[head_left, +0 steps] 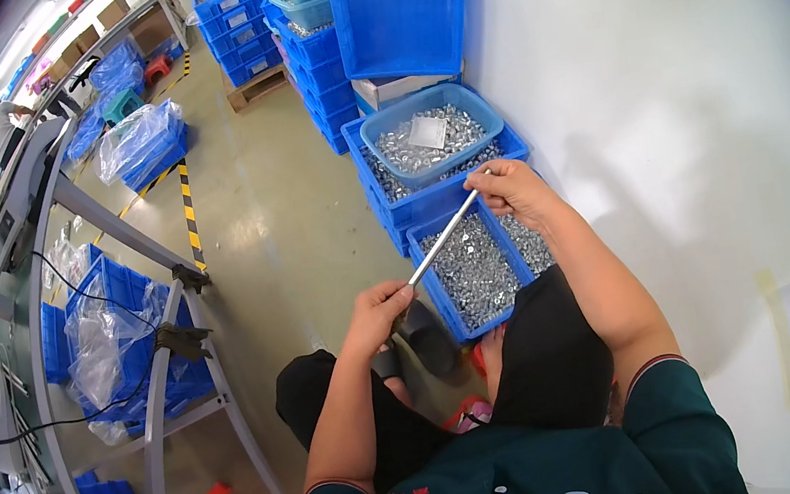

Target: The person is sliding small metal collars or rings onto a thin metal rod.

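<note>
A thin, pale metallic rod [444,238] slants between my hands, above the bins. My left hand [378,317] pinches its lower end, and my right hand [515,193] grips its upper end between thumb and fingers. Below the rod sits a blue bin [436,299] filled with small shiny metal parts [472,266]. Just beyond my right hand, a light blue tub [487,113] holds more metal parts with a white card [427,132] lying on them. That tub rests on a larger blue crate [430,206], which also contains metal parts.
Stacked blue crates [322,75] stand beyond the tub, with an upright blue crate [402,8] against the white wall [649,39]. A grey-legged table [156,452] and plastic-covered crates [125,335] are on the left. Another person [2,125] works far left.
</note>
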{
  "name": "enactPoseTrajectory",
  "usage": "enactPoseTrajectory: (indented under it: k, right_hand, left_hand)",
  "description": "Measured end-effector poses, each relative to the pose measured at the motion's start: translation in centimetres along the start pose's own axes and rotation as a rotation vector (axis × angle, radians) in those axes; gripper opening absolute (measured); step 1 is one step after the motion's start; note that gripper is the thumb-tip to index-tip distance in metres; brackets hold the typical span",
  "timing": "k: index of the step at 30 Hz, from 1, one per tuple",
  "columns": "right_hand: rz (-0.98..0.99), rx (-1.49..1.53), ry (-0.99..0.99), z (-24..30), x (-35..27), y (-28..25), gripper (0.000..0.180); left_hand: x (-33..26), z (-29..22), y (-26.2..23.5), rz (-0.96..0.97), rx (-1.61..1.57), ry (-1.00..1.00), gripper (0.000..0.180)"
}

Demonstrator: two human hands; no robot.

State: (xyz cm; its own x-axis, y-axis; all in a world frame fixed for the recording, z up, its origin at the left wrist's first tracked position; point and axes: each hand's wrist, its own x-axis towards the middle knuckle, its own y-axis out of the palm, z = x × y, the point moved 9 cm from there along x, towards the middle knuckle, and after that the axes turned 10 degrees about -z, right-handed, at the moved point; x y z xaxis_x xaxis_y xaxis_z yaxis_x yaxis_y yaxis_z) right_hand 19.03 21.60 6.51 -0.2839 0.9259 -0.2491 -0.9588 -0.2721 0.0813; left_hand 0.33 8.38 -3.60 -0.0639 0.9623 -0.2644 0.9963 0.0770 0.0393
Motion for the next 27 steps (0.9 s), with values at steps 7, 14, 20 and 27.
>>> enactPoseTrajectory:
  k: [7,14,20,27]
  right_hand:
    - [0.251,-0.158,0.163,-3.3,-0.6,3.3,0.018]
    - [0.066,0.191,0.14,-1.6,0.5,-1.0,0.029]
    - [-0.045,0.133,0.12,-1.4,1.1,-2.8,0.025]
    - [-0.007,0.246,0.132,-1.3,0.9,-2.5,0.036]
  left_hand:
    - [0.1,-1.5,0.3,-0.005,-0.06,0.067,0.022]
    - [-0.1,-1.7,0.0,-0.021,-0.059,0.055,0.021]
    - [-0.1,-1.2,0.2,0.006,-0.046,0.061,0.021]
    - [-0.2,-0.6,0.2,0.029,-0.02,0.043,0.02]
